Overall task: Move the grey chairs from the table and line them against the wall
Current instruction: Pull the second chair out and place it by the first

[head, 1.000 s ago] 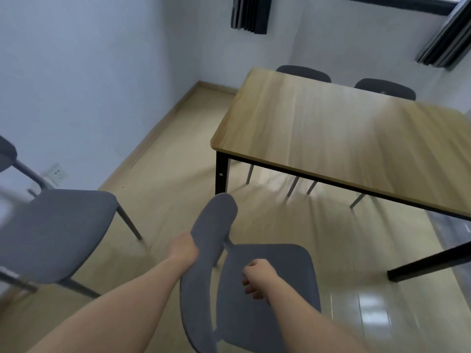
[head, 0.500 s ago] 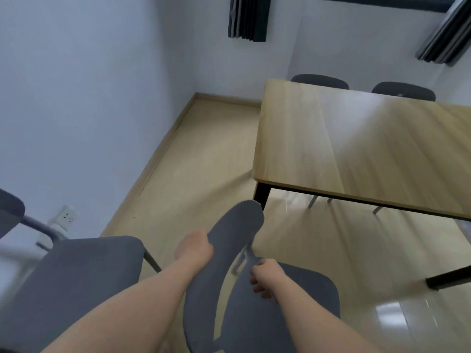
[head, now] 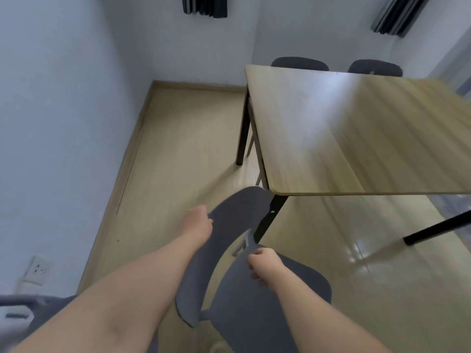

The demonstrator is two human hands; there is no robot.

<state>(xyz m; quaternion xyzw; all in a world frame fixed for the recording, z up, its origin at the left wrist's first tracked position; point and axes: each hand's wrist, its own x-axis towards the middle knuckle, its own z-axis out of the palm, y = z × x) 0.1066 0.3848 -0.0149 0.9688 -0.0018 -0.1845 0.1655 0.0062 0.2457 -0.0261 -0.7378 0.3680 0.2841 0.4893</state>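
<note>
I hold a grey chair [head: 257, 309] low in front of me, near the table's near left corner. My left hand [head: 196, 222] grips the upper edge of its curved backrest. My right hand [head: 265, 263] clasps the back edge of its seat. A second grey chair [head: 43, 312] shows only as a blurred sliver at the bottom left, by the left wall [head: 58, 123]. Two more grey chairs, the left one [head: 299, 62] and the right one [head: 374, 67], stand tucked behind the far side of the wooden table [head: 356, 133]; only their backrest tops show.
The table's black legs [head: 267, 222] stand just right of the held chair. A wall socket [head: 38, 270] sits low on the left wall. Bare wooden floor [head: 178, 149] runs along that wall to the far corner. Dark curtains [head: 204, 6] hang at the top.
The view has swung left and forward: the table now lies to the right and the chair by the wall has slid almost out of sight. Both hands keep their hold on the chair.
</note>
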